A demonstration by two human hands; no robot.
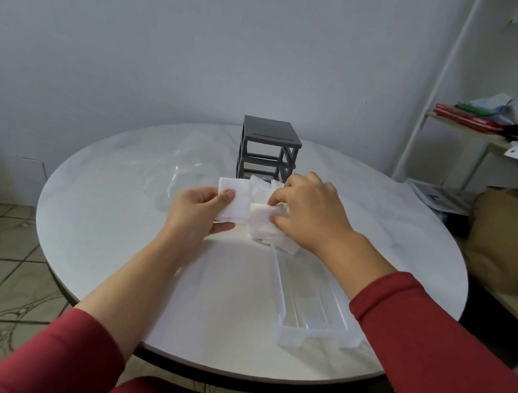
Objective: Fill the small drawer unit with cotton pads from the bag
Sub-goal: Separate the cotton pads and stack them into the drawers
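I see two long red sleeves: the left sleeve (61, 348) and the right sleeve (436, 359). The cloth is plain, all one colour, with soft folds. Each sleeve ends partway along the lower arm, so the left grip (198, 211) and the right grip (311, 216) are bare.

A dark grey drawer unit (269, 149) is set upright at the far middle of the tabletop (107, 221), with a crumpled clear bag (181, 179) laid to its left. A stack of cotton pads (236, 199), white and square, is pinched in the left hand (199, 213). Beside it, a loose pile of pads (262, 228) is gripped by the right hand (309, 215). A clear drawer (311, 302) is laid nearer, rightward.
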